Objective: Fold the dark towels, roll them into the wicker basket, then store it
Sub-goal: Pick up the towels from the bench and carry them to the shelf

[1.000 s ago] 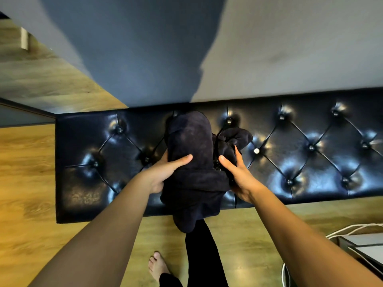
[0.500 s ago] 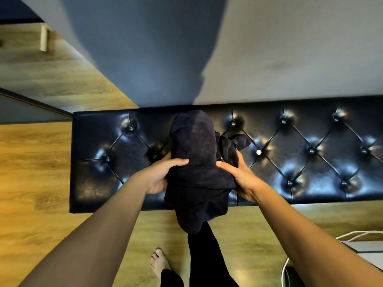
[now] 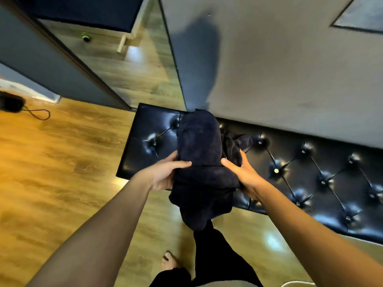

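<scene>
The task looks barely begun: the dark towels [image 3: 199, 162] sit as one loose bundle over the front edge of the tufted black bench [image 3: 310, 172], the left hand [image 3: 163, 172] and right hand [image 3: 244, 175] each clamped on a side in a curled grip, and no neat fold shows. No wicker basket is in view, so folding, rolling and storing all seem left. A dark corded object [image 3: 12, 103] lies on the floor well left of the bench, out of the way.

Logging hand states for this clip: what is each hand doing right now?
Left hand: grips the dark towel bundle from its left side.
Right hand: grips the same bundle from its right side.
</scene>
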Demonstrator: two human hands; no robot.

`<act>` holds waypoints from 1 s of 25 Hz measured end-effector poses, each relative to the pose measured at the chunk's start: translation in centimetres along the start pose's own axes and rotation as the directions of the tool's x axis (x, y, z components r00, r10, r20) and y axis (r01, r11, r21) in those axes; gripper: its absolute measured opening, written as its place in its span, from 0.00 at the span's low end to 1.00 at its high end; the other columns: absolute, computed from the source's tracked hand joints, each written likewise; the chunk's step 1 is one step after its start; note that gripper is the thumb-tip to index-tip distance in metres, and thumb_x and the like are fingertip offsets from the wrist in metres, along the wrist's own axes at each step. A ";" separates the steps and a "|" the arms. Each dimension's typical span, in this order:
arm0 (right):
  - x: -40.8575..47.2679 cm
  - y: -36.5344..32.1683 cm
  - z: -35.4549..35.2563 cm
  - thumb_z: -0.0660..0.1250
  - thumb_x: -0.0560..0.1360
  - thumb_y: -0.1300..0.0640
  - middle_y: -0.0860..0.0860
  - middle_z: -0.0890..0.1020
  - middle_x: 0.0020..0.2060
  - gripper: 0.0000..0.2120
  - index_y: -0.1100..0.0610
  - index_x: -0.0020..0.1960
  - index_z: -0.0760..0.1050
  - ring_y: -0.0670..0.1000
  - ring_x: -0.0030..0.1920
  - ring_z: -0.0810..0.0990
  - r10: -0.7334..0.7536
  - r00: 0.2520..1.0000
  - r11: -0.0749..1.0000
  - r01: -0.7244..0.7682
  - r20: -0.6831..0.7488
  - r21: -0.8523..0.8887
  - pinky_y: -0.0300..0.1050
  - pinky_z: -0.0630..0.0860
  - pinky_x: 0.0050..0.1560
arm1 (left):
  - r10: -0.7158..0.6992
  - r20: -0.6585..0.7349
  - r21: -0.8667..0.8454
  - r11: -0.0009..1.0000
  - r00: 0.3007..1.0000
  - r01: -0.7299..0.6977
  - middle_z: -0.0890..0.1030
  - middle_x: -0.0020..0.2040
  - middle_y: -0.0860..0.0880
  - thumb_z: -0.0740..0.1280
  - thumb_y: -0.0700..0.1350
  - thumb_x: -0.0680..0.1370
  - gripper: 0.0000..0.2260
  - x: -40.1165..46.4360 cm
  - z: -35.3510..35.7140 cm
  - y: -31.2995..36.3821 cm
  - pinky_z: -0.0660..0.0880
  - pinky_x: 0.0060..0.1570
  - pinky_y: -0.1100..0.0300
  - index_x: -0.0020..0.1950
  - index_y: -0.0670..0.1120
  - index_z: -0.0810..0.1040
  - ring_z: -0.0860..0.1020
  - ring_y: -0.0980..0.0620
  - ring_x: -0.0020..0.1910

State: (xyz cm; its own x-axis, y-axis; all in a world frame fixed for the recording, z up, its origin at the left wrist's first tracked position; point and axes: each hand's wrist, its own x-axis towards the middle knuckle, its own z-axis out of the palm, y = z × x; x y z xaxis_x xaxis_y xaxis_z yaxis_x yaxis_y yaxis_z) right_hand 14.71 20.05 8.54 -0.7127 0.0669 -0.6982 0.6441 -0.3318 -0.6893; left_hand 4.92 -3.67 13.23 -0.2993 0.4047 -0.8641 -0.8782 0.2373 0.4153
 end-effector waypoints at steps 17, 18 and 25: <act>-18.8 12.8 33.3 0.84 0.53 0.35 0.42 0.75 0.70 0.57 0.35 0.75 0.59 0.49 0.67 0.77 0.290 0.763 0.764 0.178 0.577 -0.620 0.58 0.76 0.66 | 0.207 -0.443 -0.448 0.791 0.872 -0.416 0.82 0.64 0.47 0.84 0.54 0.65 0.34 -32.0 -17.7 -38.0 0.66 0.71 0.38 0.66 0.66 0.74 0.78 0.41 0.66; -20.9 15.1 35.3 0.84 0.53 0.36 0.42 0.75 0.69 0.57 0.34 0.75 0.59 0.50 0.67 0.77 0.326 0.731 0.743 0.194 0.599 -0.641 0.59 0.76 0.66 | 0.187 -0.480 -0.475 0.766 0.857 -0.433 0.82 0.64 0.47 0.84 0.56 0.64 0.34 -33.8 -18.1 -42.0 0.66 0.69 0.39 0.66 0.68 0.73 0.76 0.41 0.65; -36.5 32.6 48.3 0.82 0.56 0.40 0.43 0.77 0.67 0.54 0.35 0.75 0.58 0.51 0.65 0.78 0.618 0.483 0.524 0.335 0.620 -0.783 0.60 0.77 0.64 | 0.001 -0.738 -0.587 0.494 0.675 -0.642 0.83 0.64 0.48 0.82 0.57 0.66 0.38 -46.4 -15.2 -67.9 0.72 0.68 0.36 0.72 0.63 0.70 0.80 0.38 0.62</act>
State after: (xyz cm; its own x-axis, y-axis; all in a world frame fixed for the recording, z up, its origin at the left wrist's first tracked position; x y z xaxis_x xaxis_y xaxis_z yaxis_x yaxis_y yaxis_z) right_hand 48.31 -38.66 20.92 -0.1181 -0.7566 -0.6431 0.3165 0.5852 -0.7466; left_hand 72.78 -51.97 20.85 -0.4779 -0.3781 -0.7929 -0.4609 -0.6605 0.5928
